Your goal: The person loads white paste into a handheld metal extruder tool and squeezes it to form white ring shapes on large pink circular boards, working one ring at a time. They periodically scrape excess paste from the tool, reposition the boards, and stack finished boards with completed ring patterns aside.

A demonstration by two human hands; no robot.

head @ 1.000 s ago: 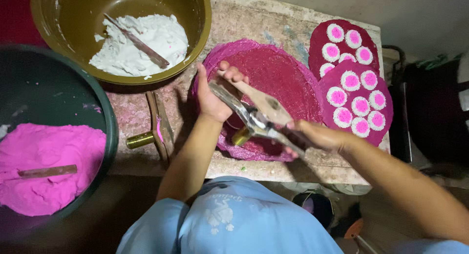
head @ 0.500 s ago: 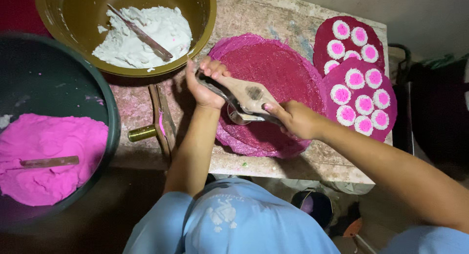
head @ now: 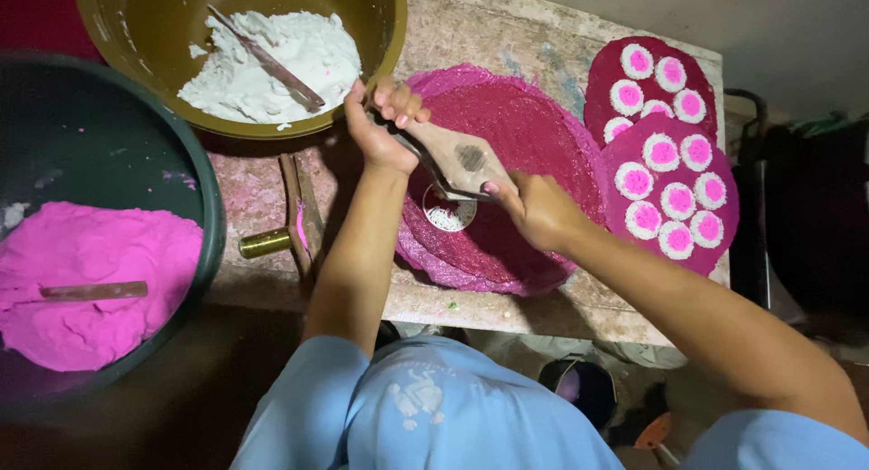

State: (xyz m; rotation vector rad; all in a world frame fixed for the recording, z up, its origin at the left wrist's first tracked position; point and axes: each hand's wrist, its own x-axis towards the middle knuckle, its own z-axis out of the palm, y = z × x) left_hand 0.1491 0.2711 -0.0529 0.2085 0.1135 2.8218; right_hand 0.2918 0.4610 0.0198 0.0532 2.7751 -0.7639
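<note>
The wooden press (head: 457,158) has dropped lower, white bowl (head: 380,81) beside it.

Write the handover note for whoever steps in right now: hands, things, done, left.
Left hand and right hand each grip one end of the wooden mould, held over the nearest pink woven mat.
A small white round piece lies on that mat under the mould.
Done: eleven pink-and-white cakes on the two far mats.
Left: white flour in the brass bowl, pink dough in the dark tub.
</note>
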